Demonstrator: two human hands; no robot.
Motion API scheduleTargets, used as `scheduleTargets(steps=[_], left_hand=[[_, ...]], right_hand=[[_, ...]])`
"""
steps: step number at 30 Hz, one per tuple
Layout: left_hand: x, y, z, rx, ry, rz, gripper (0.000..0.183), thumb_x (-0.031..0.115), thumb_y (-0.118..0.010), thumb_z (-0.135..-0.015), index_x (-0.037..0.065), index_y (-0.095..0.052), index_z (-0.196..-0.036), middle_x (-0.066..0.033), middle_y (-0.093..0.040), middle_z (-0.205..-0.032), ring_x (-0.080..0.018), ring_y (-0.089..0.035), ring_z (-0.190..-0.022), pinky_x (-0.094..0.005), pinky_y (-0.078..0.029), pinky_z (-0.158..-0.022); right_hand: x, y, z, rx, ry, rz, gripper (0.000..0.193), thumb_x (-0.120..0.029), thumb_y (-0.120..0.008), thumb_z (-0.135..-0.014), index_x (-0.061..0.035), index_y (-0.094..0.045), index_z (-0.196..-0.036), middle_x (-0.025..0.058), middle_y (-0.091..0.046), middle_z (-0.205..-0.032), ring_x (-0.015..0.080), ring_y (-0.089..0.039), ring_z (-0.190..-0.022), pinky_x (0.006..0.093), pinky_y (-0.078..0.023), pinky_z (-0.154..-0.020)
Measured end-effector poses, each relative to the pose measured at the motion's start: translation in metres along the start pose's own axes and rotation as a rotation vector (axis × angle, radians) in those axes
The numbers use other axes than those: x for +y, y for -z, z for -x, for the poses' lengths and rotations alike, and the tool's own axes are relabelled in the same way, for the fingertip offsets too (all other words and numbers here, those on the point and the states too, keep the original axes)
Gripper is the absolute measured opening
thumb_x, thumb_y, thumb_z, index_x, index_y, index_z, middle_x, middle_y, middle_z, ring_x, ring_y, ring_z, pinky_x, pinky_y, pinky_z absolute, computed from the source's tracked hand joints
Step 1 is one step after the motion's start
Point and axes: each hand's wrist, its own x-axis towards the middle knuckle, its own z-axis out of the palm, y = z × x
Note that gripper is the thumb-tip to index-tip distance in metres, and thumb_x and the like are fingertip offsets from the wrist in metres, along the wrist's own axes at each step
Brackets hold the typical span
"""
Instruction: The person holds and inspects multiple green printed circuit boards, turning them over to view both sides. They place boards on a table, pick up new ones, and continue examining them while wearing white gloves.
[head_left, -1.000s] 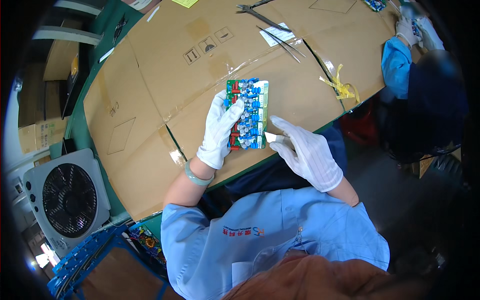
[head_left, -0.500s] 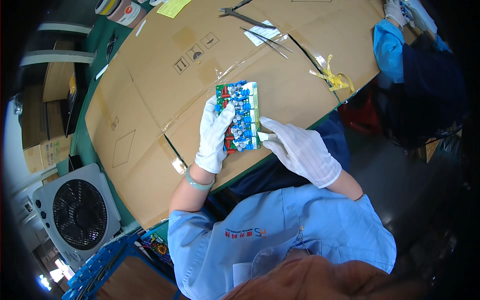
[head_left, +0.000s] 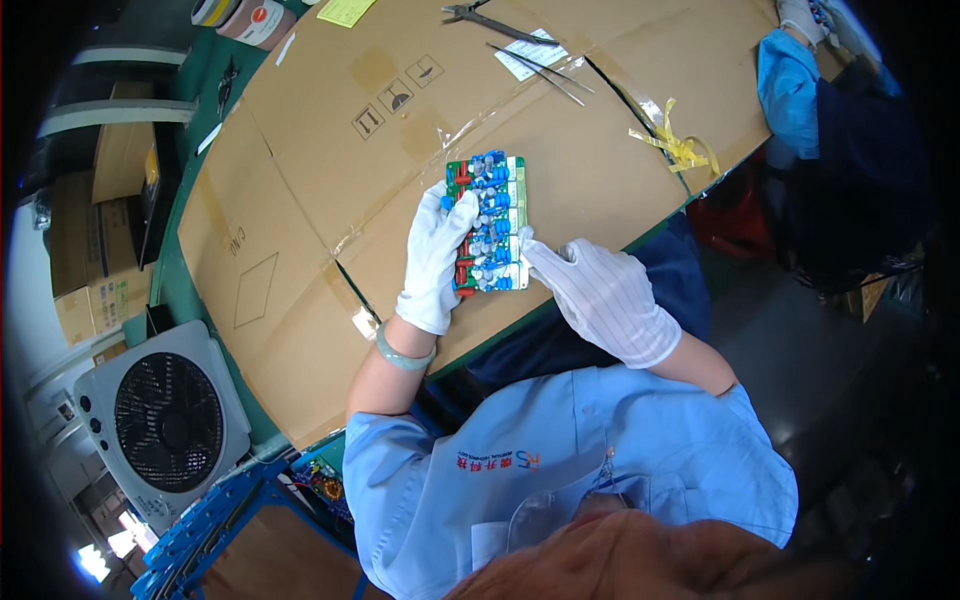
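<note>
A green circuit board (head_left: 519, 190), crowded with blue, red and grey components and with white patches along its right side, is held just above the cardboard. My left hand (head_left: 436, 250), in a white glove, grips it by the left edge with the thumb over the components. My right hand (head_left: 600, 295), in a striped white glove, meets the board's right edge with its fingertips. Its other fingers are curled in. Whether a small piece sits between those fingertips is hidden.
Flattened cardboard (head_left: 300, 200) covers the table. Beyond the board lie pliers (head_left: 500, 25), tweezers (head_left: 545, 75) and a paper slip (head_left: 525, 58). Yellow strips (head_left: 680, 148) lie to the right. A box fan (head_left: 165, 420) stands at left; a co-worker's sleeve (head_left: 788, 90) shows at far right.
My right fingers have curled in and shifted up against the board's edge; a small white piece seen at their tips earlier no longer shows there. The whole view has shifted slightly.
</note>
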Motion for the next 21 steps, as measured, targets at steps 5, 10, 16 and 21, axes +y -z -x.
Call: scheduleTargets(steps=[5, 10, 16, 21], left_hand=[[-0.002, 0.004, -0.001, -0.031, 0.007, 0.023, 0.040, 0.016, -0.061, -0.094, -0.003, -0.044, -0.125, -0.0112, -0.062, -0.109, -0.0148, -0.066, -0.092, -0.0308, -0.058, -0.078], [-0.003, 0.004, -0.003, -0.048, -0.020, -0.079, 0.045, 0.021, -0.062, -0.094, -0.003, -0.044, -0.128, -0.0105, -0.063, -0.111, -0.0135, -0.065, -0.090, -0.0286, -0.056, -0.078], [-0.009, 0.011, -0.001, -0.125, -0.007, -0.048, 0.049, 0.019, -0.066, -0.091, -0.004, -0.044, -0.128, -0.0115, -0.063, -0.112, -0.0135, -0.065, -0.091, -0.0278, -0.055, -0.079], [0.001, 0.013, 0.002, -0.143, 0.031, -0.064, 0.046, 0.017, -0.068, -0.090, -0.001, -0.043, -0.125, -0.0087, -0.063, -0.105, -0.0114, -0.064, -0.089, -0.0271, -0.055, -0.076]], right_hand=[[0.003, -0.007, 0.002, -0.057, -0.087, -0.180, 0.046, -0.010, -0.066, -0.080, -0.0104, -0.059, -0.125, 0.0030, -0.053, -0.073, 0.0165, -0.052, -0.059, 0.0317, -0.043, -0.047], [0.019, -0.010, -0.004, 0.065, -0.276, -0.790, 0.034, -0.010, -0.060, -0.092, -0.0049, -0.058, -0.126, 0.0147, -0.065, -0.117, 0.0234, -0.066, -0.097, 0.0289, -0.052, -0.080], [0.032, 0.034, -0.012, -0.006, -0.790, -1.473, 0.046, -0.028, -0.049, -0.101, 0.0057, -0.050, -0.133, -0.0046, -0.048, -0.077, -0.0017, -0.035, -0.058, 0.0136, -0.026, -0.051], [0.046, 0.045, -0.007, 0.399, -0.902, -1.552, 0.045, -0.024, -0.049, -0.101, 0.0056, -0.047, -0.135, -0.0056, -0.040, -0.071, -0.0012, -0.029, -0.050, 0.0150, -0.019, -0.043]])
